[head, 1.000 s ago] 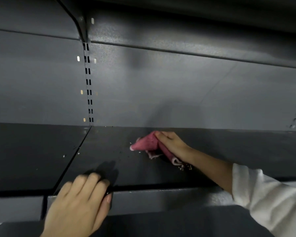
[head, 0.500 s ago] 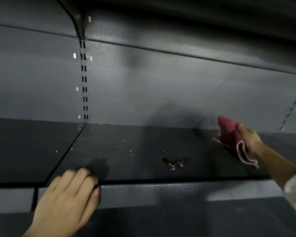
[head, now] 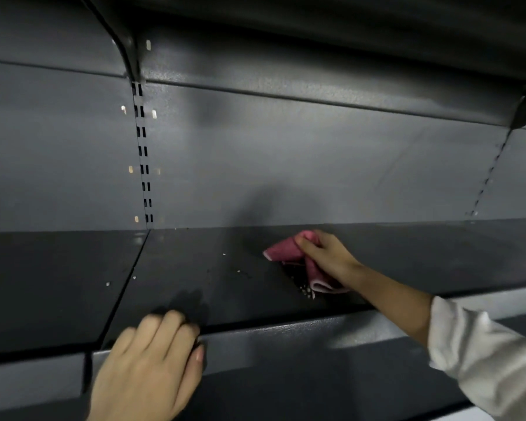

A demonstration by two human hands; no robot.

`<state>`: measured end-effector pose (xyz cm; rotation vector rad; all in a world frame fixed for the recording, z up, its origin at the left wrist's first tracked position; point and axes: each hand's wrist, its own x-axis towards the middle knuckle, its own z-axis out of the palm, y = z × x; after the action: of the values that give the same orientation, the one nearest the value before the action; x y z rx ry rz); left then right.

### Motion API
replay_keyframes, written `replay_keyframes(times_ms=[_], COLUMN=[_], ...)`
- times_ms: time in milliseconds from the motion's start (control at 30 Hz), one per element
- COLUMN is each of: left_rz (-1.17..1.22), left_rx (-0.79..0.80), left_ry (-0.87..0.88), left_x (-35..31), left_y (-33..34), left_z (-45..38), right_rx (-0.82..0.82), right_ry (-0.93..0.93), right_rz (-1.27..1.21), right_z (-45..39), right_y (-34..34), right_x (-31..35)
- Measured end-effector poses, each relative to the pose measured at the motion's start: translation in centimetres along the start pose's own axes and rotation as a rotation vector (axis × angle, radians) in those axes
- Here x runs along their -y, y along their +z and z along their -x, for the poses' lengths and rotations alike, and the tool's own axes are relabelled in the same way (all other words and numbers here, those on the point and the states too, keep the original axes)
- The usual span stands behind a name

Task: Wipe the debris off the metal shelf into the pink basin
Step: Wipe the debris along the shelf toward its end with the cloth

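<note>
The dark grey metal shelf (head: 213,293) runs across the view at chest height. My right hand (head: 328,256) holds a crumpled pink cloth (head: 286,250) pressed flat on the shelf near its middle. A small heap of pale debris (head: 305,291) lies just in front of the cloth's lower edge. A few loose crumbs (head: 239,271) are scattered to the left. My left hand (head: 152,360) grips the shelf's front lip, fingers curled over the edge. The pink basin is not in view.
A slotted upright (head: 143,153) divides the grey back panel (head: 301,165). Another shelf (head: 316,31) hangs overhead. A second shelf panel (head: 49,281) adjoins on the left, with a crumb on it. A white sleeve (head: 480,357) covers my right forearm.
My right hand swung the cloth up and off to the right, leaving a debris pile exposed, and has now come back down onto the shelf right behind that pile. My left hand stayed on the lip.
</note>
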<state>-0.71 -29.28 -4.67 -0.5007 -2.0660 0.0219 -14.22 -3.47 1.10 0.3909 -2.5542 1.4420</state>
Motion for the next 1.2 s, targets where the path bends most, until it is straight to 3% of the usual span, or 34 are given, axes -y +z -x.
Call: replay_keyframes(times_ms=[167,300,400,533,667,767,867,1033,1200], left_rz=[0.093,0.143,0.163,0.15,0.094,0.071,0.059,0.061,0.105], left_rx=[-0.011,-0.009,-0.007,0.01,0.007,0.017,0.013,0.003,-0.001], left_ry=[0.059,0.066,0.085,0.083,0.09,0.089,0.079,0.074,0.068], left_x=[0.8,1.9,2.9,3.5,3.4,3.3,3.2,3.1,3.1], left_y=[-0.6,-1.2,-1.5,-1.4,-1.0,-0.9,-0.8,-0.8,-1.0], left_z=[-0.2,0.0,0.4,0.8,0.8,0.8,0.8,0.8,0.8], right_rx=[-0.122,-0.428,-0.564,-0.313,-0.021,0.097,0.102,0.08,-0.003], right_ry=[0.12,0.161,0.241,0.452,0.442,0.385,0.325,0.167,0.159], right_rz=[-0.406,-0.381,-0.152,0.361,0.361,0.398,0.489,0.443,0.29], right_z=[0.5,0.7,2.3,5.0,6.1,6.1,5.5,3.9,2.1], right_y=[2.6,-2.0,-6.0,-6.2,-2.8,0.2,3.5,9.8,12.9], right_x=[2.4,3.0,1.8,-0.8,2.0,4.1,5.8,8.4,9.4])
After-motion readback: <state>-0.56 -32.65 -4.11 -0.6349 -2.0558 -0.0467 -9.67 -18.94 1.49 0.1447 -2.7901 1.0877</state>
